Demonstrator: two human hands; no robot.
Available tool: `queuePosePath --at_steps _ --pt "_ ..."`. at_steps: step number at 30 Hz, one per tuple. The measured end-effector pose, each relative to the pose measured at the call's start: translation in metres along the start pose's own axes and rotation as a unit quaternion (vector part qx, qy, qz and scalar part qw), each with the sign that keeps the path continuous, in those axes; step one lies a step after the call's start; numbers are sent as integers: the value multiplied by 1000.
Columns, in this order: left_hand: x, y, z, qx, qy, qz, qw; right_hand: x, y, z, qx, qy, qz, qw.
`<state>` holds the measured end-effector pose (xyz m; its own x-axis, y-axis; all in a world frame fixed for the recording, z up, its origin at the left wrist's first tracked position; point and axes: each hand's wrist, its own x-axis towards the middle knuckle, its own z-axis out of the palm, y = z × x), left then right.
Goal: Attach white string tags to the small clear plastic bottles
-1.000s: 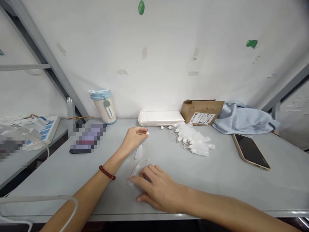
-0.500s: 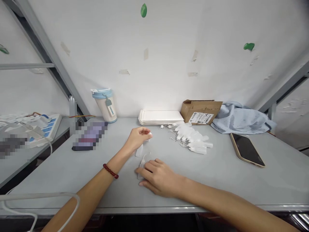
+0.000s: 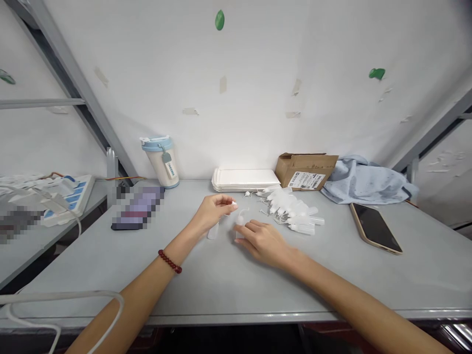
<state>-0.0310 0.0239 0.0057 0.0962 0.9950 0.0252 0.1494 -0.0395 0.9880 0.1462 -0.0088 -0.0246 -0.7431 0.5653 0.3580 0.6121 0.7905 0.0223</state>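
My left hand (image 3: 214, 210), with a red bead bracelet on its wrist, is closed in a pinch on a small white piece (image 3: 234, 204), too small to identify surely. Below its fingers a small translucent squeeze bottle (image 3: 213, 232) shows in part. Just to the right, the fingers of my right hand (image 3: 263, 242) are closed on another squeeze bottle (image 3: 240, 218); its thin curved tip points up, and the fingers cover most of its body. Beyond my right hand a pile of similar squeeze bottles (image 3: 300, 209) lies on the grey table (image 3: 206, 290).
Against the wall are a blue-lidded tumbler (image 3: 162, 164), a stack of flat white boxes (image 3: 245, 179), a cardboard box (image 3: 306, 169) and a light blue cloth (image 3: 365, 182). A phone (image 3: 376, 228) lies right, a blurred purple item (image 3: 138, 209) left. A white cable (image 3: 73, 296) crosses the lower left.
My right hand has moved away from me and to the right, with the squeeze bottle in it, to beside my left hand. My left hand has shifted slightly right, still pinching.
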Motion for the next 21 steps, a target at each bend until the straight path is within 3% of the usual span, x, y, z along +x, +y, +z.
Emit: queuePosePath --at_steps 9,15,21 --pt "-2 2 3 7 -54 18 998 -1 7 6 -65 46 -13 997" --pt "-2 1 5 35 -39 36 998 -3 9 13 -104 90 -38 990" --pt "-4 6 4 36 0 -18 999 -3 11 11 -113 110 -44 987"
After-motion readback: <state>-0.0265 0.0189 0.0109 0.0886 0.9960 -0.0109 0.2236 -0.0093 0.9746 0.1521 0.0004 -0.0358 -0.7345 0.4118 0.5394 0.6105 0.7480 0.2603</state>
